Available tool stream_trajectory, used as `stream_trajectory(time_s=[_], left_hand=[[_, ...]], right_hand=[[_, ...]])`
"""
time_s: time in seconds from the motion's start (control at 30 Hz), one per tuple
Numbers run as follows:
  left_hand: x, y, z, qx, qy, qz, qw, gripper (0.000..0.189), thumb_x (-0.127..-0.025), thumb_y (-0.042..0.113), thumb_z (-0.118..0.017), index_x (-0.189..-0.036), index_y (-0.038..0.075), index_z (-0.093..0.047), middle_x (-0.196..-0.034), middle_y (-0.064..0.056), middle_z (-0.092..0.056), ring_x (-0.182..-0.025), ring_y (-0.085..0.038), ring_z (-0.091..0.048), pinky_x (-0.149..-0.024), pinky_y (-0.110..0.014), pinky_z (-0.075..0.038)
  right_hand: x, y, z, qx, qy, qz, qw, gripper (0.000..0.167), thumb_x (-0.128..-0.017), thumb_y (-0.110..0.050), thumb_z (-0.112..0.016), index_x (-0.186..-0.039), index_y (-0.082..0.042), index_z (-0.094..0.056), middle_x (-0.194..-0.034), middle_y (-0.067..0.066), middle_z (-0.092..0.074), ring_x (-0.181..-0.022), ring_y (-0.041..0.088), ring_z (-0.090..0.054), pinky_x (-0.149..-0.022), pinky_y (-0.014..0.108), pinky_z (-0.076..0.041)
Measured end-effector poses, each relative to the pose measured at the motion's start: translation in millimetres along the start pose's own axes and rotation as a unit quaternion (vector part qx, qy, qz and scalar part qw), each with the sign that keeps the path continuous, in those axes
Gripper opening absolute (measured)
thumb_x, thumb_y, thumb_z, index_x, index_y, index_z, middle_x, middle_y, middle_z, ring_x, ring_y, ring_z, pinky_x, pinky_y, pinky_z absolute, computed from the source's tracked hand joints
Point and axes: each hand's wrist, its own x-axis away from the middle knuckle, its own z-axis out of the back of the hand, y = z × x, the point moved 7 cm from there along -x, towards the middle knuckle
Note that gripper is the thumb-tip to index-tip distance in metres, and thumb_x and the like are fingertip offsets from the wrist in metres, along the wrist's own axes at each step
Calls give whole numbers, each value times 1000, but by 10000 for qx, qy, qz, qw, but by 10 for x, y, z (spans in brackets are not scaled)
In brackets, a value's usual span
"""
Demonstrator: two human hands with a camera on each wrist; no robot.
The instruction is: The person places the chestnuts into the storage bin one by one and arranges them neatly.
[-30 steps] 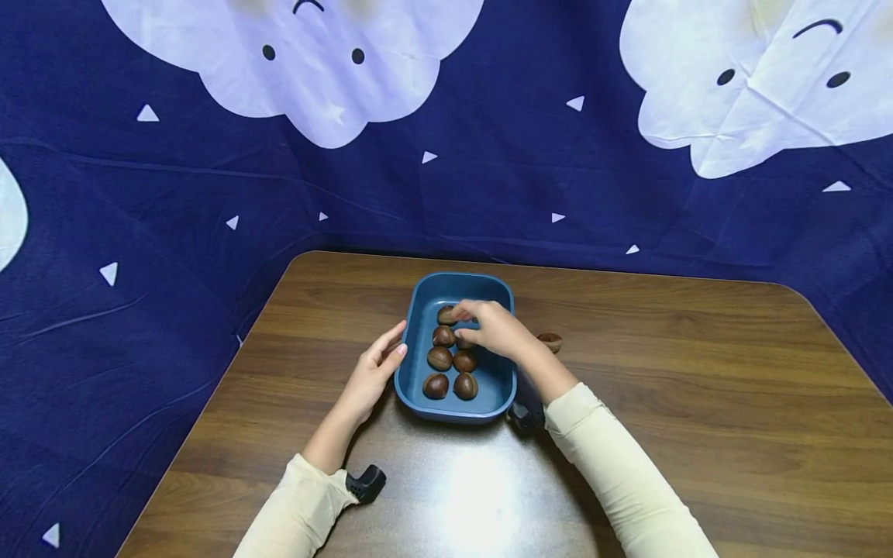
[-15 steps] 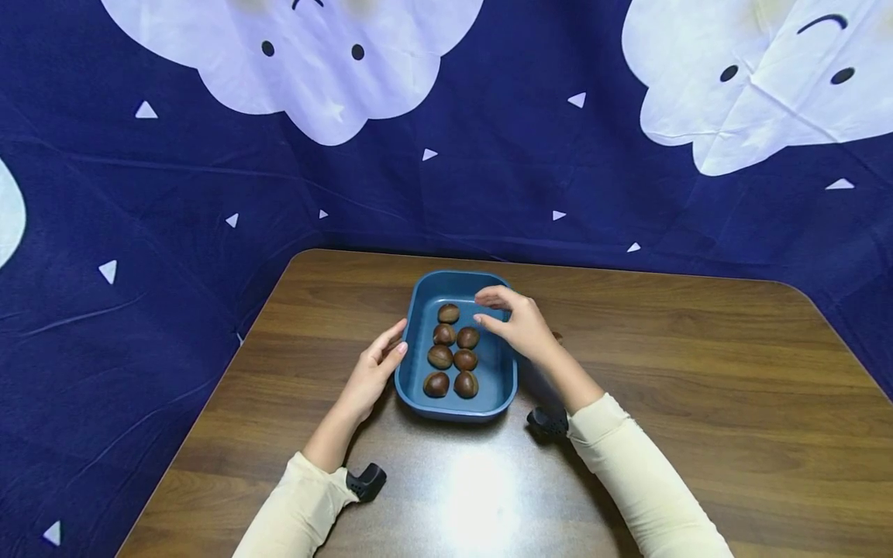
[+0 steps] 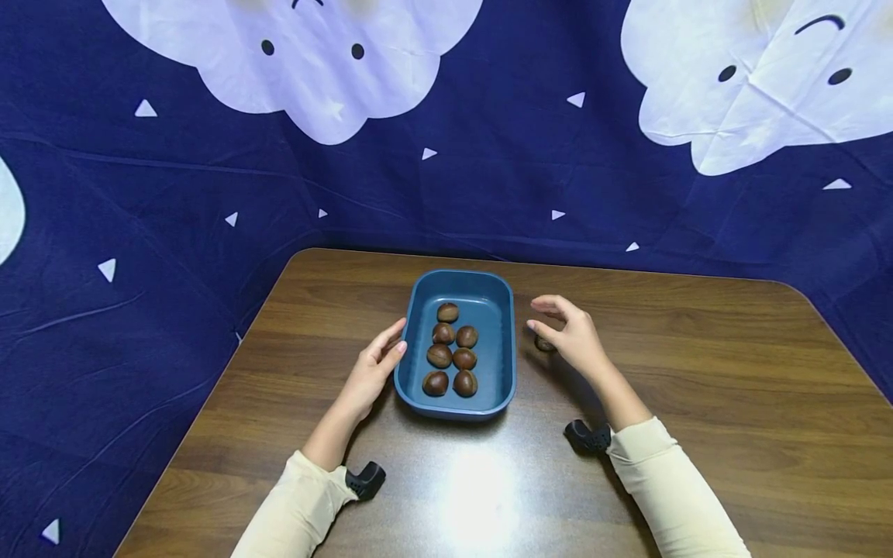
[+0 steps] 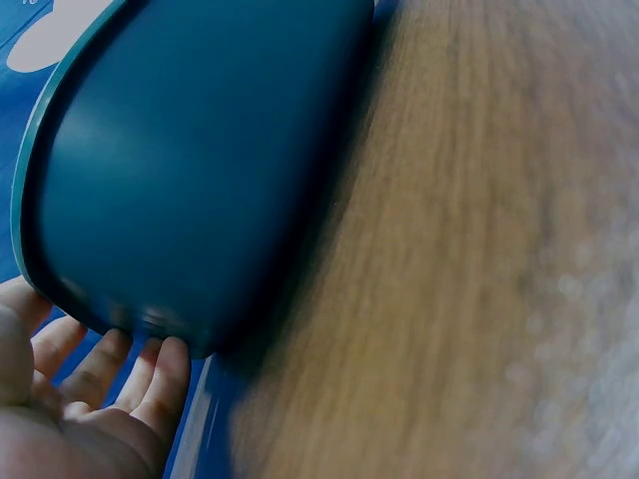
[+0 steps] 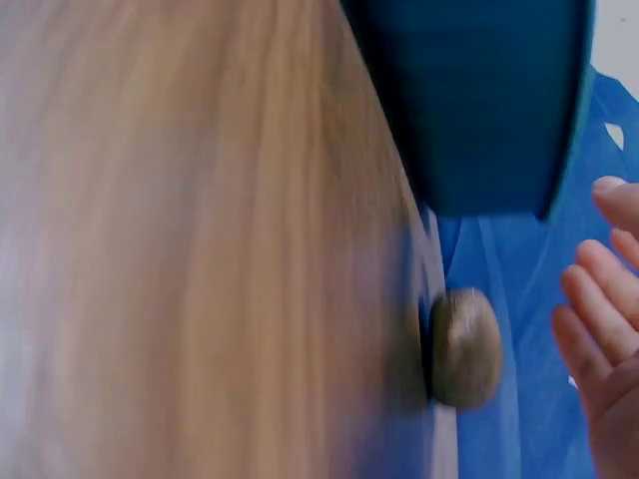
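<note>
A blue rectangular container (image 3: 494,322) holds several brown chestnuts (image 3: 465,359), set in two columns. My left hand (image 3: 368,377) rests its extended fingertips against the container's left side; the left wrist view shows the fingers (image 4: 160,389) touching the outer wall. To the right of the container, my right hand (image 3: 574,339) hovers with thumb and fingers apart and nothing between them. One chestnut (image 3: 544,344) lies on the table just under that hand, partly covered by it. In the right wrist view this chestnut (image 5: 469,349) sits apart from the spread fingers.
The brown wooden table (image 3: 698,387) extends widely to the right. Behind it hangs a dark blue cloth (image 3: 502,178) with white clouds. Black wrist cameras (image 3: 587,437) sit at both cuffs.
My right hand has let go of a chestnut inside the container and moved right, out over the chestnut on the table. The left hand stays at the container's side.
</note>
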Motion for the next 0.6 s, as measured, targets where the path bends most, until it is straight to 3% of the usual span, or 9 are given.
stream_trajectory(time_s=[0.13,0.3,0.6], left_hand=[[-2,7,0,58,-6,-16,10000,44,-94,19,-48,-136,10,-38,-136,-12,-39,-122,-25,-38,-98,-40,-30],[-1,16,-7,99,-27,-35,9999,44,-94,19,-48,-136,10,-38,-136,-12,-39,-122,-26,-38,-98,-41,-29],[2,3,-9,41,-7,-29,10000,44,-94,21,-48,-137,12,-38,-137,-12,-39,-121,-24,-38,-98,-40,-30]], right_hand=[[64,159,112,169,-54,-313,9994,32,-79,-3,-68,-107,5,-56,-105,24,-59,-100,36,-55,-86,48,-41],[164,296,146,567,-462,-727,9947,35,-79,-9,-69,-109,2,-56,-106,20,-60,-99,33,-56,-84,45,-43],[240,391,87,882,-829,-735,9899,30,-77,-11,-72,-103,1,-61,-94,12,-65,-83,24,-61,-75,39,-47]])
